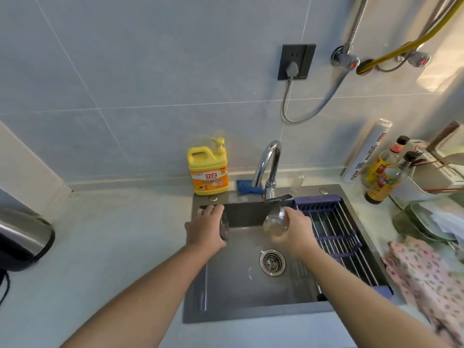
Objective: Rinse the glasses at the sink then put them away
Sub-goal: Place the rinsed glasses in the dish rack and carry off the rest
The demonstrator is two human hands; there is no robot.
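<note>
Head view shows both hands over a grey steel sink (200, 292). The left hand (206, 231) wraps a clear glass (224, 228) at the sink's left wall; the right hand (292, 233) grips a second glass (273, 222), tilted beneath the chrome tap (270, 167). A third glass (296, 183) stands on the ledge behind the tap. A purple-framed wire rack (336, 229) spans the sink's right side, close beside the right hand. A round metal drain (272, 262) sits in the basin floor. At the back stand a yellow soap jug (208, 169) with pump and a blue sponge (247, 187). Two dark-capped bottles (384, 174) stand right, near stacked plates (426, 222) and a pink patterned cloth (421, 277). A kettle (22, 242) sits far left.
</note>
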